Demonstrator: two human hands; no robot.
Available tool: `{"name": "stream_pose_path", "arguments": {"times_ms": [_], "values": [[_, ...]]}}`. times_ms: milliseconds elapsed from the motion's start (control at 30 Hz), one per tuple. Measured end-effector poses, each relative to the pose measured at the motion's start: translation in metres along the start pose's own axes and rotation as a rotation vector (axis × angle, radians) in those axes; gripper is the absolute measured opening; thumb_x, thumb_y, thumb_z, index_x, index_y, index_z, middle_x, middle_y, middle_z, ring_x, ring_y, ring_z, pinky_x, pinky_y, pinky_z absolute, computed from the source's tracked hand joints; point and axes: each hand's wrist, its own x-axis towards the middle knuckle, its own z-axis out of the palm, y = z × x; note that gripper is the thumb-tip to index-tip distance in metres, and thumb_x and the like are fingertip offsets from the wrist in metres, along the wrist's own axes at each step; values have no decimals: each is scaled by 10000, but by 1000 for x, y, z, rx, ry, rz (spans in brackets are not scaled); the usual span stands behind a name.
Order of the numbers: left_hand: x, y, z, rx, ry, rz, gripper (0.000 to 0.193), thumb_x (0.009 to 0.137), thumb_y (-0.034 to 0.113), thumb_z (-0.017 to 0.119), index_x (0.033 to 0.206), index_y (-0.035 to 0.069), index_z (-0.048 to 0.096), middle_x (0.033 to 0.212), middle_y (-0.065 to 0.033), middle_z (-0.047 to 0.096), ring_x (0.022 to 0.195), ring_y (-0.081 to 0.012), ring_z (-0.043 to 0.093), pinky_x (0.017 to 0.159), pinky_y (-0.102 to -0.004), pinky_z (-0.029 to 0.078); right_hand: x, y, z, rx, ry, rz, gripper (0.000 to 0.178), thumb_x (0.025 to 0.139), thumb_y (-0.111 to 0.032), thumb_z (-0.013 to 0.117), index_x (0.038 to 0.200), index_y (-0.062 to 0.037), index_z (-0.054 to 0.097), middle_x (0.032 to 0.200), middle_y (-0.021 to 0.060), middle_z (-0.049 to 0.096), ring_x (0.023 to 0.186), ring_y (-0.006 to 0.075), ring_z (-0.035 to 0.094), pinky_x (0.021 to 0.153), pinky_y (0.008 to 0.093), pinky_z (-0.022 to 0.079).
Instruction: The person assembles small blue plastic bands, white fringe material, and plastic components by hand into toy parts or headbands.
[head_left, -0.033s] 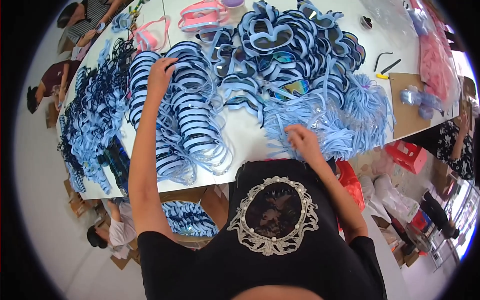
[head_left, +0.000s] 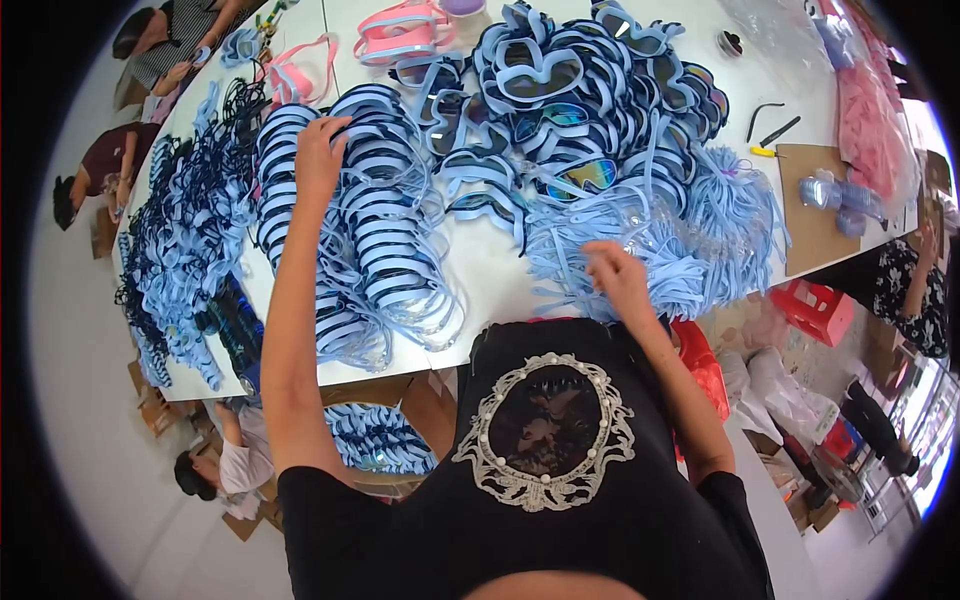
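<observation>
My left hand (head_left: 322,155) rests at the far part of two long rows of nested blue swim goggles (head_left: 385,225). Its fingers reach to the right, a little apart, and I see nothing held in them. My right hand (head_left: 622,278) hovers over or touches a heap of light blue straps (head_left: 665,280); which of the two I cannot tell. Its fingers are loosely bent and apart, with no strap visibly gripped. Beyond the straps lies a big pile of blue goggles with dark and mirrored lenses (head_left: 545,75).
Tangled blue straps and goggles (head_left: 185,245) cover the table's left end. Pink goggles (head_left: 405,30) lie at the back. A yellow-handled tool (head_left: 763,152) and cardboard (head_left: 810,235) are at right. A box of goggles (head_left: 380,437) stands below the edge. Other people sit around.
My right hand has shifted slightly right and away from me over the straps. My left hand has barely moved.
</observation>
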Motion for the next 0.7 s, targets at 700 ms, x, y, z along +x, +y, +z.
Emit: {"name": "stream_pose_path", "arguments": {"times_ms": [700], "values": [[-74,230,114,-410,-196,207,270,835,46,724,1101,91,703,1193,-72,638,1142,-304,581,965,-411,482,95,-41,-41,-253,153,-331,220,988,-81,599,1187,-96,693,728,38,688,615,91,595,599,253,485]]}}
